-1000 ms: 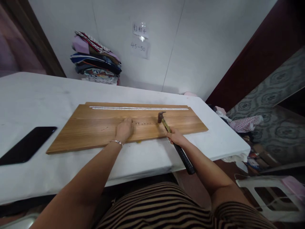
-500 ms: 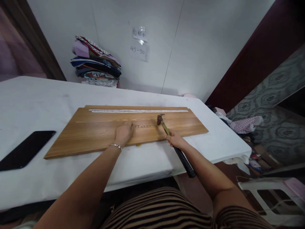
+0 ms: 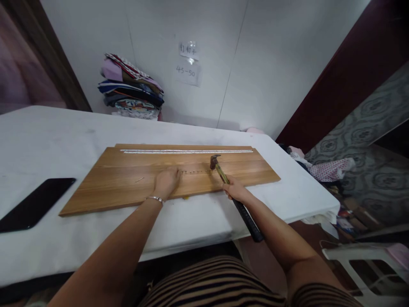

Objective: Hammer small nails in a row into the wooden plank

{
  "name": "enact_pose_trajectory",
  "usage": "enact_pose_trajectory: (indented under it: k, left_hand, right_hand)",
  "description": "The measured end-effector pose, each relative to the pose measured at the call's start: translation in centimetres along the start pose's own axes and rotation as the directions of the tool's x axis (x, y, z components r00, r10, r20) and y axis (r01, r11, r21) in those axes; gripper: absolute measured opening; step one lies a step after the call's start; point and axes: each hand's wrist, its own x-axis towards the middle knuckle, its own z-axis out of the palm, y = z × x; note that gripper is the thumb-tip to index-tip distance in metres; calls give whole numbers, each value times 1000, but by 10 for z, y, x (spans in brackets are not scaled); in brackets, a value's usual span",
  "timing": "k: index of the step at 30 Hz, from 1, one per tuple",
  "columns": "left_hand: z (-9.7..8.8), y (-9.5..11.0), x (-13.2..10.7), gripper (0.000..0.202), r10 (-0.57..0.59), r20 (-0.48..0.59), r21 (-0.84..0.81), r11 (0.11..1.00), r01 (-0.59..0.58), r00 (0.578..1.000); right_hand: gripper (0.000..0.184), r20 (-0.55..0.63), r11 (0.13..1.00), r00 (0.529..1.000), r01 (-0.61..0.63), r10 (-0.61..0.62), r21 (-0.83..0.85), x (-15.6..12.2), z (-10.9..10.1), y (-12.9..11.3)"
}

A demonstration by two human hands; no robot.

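Note:
A long wooden board (image 3: 121, 183) lies on the white table (image 3: 47, 140). My left hand (image 3: 166, 182) rests on the board, fingers bent at the left end of a short row of nails (image 3: 191, 172); whether it pinches a nail I cannot make out. My right hand (image 3: 235, 190) grips a hammer (image 3: 223, 175) with a yellow and black handle. The hammer head (image 3: 214, 161) hovers at the right end of the nail row. A single loose nail (image 3: 139, 180) lies on the board to the left. A white measuring tape (image 3: 187, 151) runs along the board's far edge.
A black phone (image 3: 35, 204) lies on the table at the left. Folded fabrics (image 3: 132, 87) are stacked against the back wall under paper notes (image 3: 188, 64). To the right, beyond the table edge, are scattered clothes (image 3: 329, 168) and a white plastic stool (image 3: 367, 264).
The view has shifted slightly. The hammer head stays near the right end of the nail row, dipping a little lower. My left hand has not moved from the row's left end.

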Motion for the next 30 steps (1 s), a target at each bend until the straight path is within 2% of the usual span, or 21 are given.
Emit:
enact_pose_trajectory:
  k: [7, 11, 21, 30]
  left_hand:
    - [9, -5, 3, 41, 16, -29, -21, 1000, -17, 999]
    - [7, -4, 3, 42, 24, -42, -50, 998, -26, 999]
    - [0, 2, 2, 53, -2, 52, 0, 1000, 2, 999]
    - [2, 2, 2, 54, -5, 56, 23, 1000, 3, 998]
  right_hand:
    - [16, 21, 1000, 1000, 1, -1, 4, -3, 0, -5]
    - [18, 11, 1000, 1000, 13, -14, 20, -2, -1, -2]
    - [18, -6, 1000, 1000, 5, -5, 25, -3, -2, -1]
    - [22, 14, 999, 1000, 11, -12, 33, -5, -3, -1]
